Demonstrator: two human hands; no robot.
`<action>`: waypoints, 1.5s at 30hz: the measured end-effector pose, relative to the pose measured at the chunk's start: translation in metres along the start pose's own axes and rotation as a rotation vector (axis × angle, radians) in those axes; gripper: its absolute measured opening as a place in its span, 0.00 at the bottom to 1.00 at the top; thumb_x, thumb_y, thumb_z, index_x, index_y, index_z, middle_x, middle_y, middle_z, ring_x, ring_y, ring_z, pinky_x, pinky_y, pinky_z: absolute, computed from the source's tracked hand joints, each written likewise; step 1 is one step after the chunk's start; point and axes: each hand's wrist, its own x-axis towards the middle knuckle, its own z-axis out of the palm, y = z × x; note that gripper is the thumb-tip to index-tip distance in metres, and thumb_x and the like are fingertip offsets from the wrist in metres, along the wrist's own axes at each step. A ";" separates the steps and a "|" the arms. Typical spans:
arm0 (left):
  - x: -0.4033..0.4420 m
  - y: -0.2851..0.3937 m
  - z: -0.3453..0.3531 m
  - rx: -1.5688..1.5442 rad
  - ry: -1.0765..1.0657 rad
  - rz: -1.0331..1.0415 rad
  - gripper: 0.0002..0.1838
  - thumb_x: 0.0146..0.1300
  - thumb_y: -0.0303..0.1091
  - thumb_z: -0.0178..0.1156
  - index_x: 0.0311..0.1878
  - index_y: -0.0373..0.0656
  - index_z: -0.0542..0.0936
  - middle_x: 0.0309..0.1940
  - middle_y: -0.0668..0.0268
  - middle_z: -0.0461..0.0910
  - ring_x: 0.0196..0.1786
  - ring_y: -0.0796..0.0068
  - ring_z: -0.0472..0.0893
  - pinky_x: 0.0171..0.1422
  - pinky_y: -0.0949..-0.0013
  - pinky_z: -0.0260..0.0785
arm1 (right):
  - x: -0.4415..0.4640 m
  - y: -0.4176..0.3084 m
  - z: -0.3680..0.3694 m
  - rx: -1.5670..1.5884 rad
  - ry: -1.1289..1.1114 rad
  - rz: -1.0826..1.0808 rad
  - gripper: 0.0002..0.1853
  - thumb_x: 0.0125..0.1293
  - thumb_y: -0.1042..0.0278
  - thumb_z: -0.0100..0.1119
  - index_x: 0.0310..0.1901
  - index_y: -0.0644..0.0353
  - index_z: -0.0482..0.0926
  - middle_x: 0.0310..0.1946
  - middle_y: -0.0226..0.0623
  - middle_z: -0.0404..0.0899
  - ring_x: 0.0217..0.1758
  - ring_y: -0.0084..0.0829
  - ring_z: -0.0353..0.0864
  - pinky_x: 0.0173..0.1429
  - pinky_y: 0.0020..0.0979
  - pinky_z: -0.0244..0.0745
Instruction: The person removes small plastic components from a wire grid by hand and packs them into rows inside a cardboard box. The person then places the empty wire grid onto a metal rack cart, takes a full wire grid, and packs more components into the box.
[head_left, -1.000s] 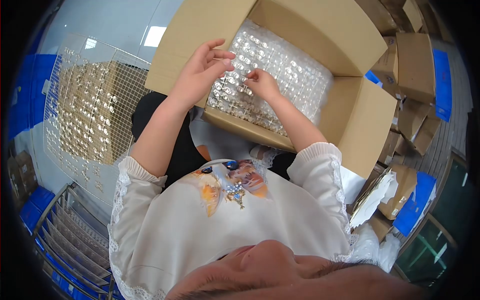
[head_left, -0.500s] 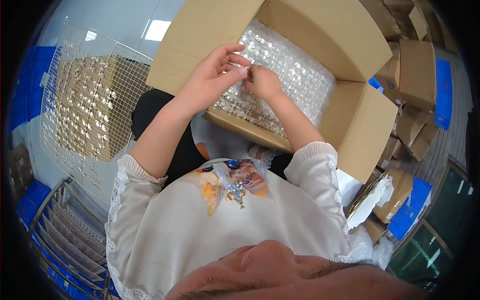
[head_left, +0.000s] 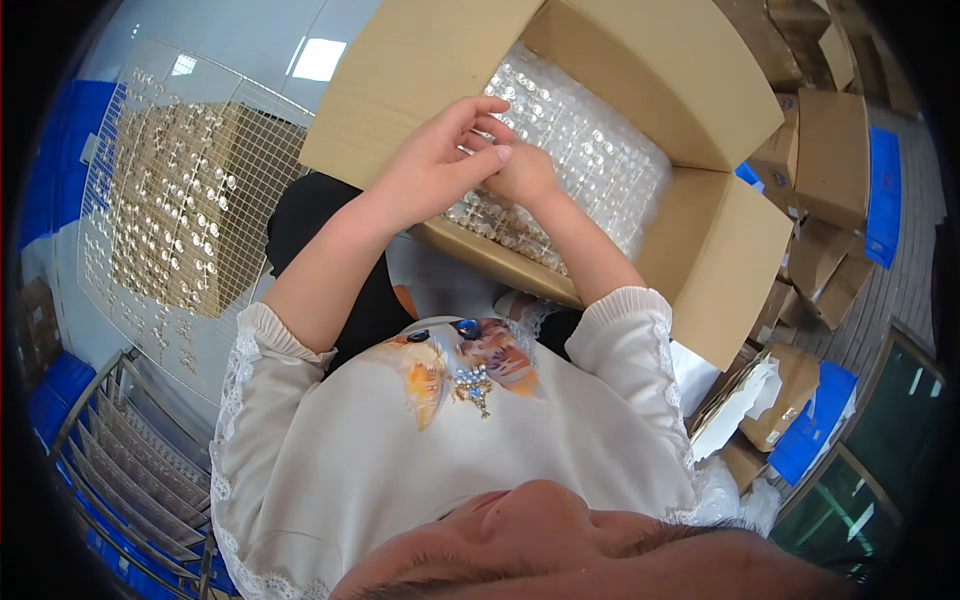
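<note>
An open cardboard box (head_left: 690, 260) stands before me, and inside it lie rows of small shiny round pieces (head_left: 590, 150) on clear wrapping. My left hand (head_left: 450, 155) is over the box's near left side, fingers loosely curved and apart, with its thumb tip against my right hand. My right hand (head_left: 522, 176) is closed above the shiny pieces, its fingertips hidden behind my left hand. What it holds, if anything, does not show. At the left, a wire grid (head_left: 265, 150) carries many similar shiny pieces (head_left: 180, 215).
Behind the grid is another cardboard box (head_left: 240, 130). A metal rack (head_left: 95, 385) with stacked mesh panels (head_left: 150, 480) stands at the lower left. Cardboard boxes (head_left: 830, 150), blue bins (head_left: 815, 425) and white sheets (head_left: 735, 405) are along the right.
My left hand has moved right and slightly down, up to my right hand. My right hand has shifted slightly and its fingertips have become hidden. The view has shifted a little.
</note>
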 end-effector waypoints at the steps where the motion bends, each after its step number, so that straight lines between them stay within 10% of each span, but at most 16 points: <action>1: 0.000 0.000 0.000 0.009 -0.004 0.000 0.25 0.64 0.23 0.55 0.65 0.35 0.66 0.50 0.59 0.76 0.45 0.80 0.74 0.52 0.77 0.69 | 0.001 0.000 0.004 0.011 0.024 -0.006 0.06 0.51 0.64 0.58 0.28 0.54 0.79 0.29 0.38 0.82 0.34 0.42 0.81 0.39 0.38 0.76; 19: 0.006 -0.012 -0.003 0.147 0.020 0.014 0.23 0.65 0.26 0.56 0.64 0.37 0.68 0.49 0.60 0.76 0.43 0.78 0.74 0.49 0.77 0.70 | -0.006 -0.006 -0.016 0.080 -0.016 0.094 0.13 0.52 0.62 0.60 0.38 0.57 0.82 0.33 0.40 0.84 0.38 0.43 0.82 0.42 0.37 0.76; 29: -0.049 0.028 -0.084 0.576 0.606 0.434 0.14 0.60 0.33 0.60 0.49 0.40 0.81 0.45 0.65 0.81 0.43 0.70 0.79 0.51 0.69 0.70 | -0.088 -0.051 -0.079 0.682 0.232 -0.048 0.13 0.59 0.73 0.60 0.47 0.63 0.80 0.35 0.32 0.81 0.30 0.19 0.70 0.36 0.21 0.69; 37: -0.144 -0.048 -0.214 1.712 0.963 -0.415 0.12 0.59 0.34 0.59 0.46 0.42 0.81 0.43 0.62 0.76 0.49 0.59 0.77 0.53 0.60 0.71 | -0.126 -0.087 -0.058 0.993 0.215 -0.042 0.11 0.58 0.78 0.58 0.44 0.62 0.80 0.34 0.29 0.80 0.28 0.18 0.68 0.34 0.18 0.65; 45: -0.162 -0.065 -0.232 1.435 0.941 -0.239 0.09 0.54 0.32 0.62 0.39 0.43 0.81 0.42 0.61 0.75 0.48 0.59 0.76 0.54 0.61 0.71 | -0.125 -0.103 -0.060 0.973 0.253 -0.125 0.11 0.59 0.78 0.57 0.44 0.62 0.80 0.31 0.29 0.79 0.28 0.18 0.67 0.33 0.19 0.65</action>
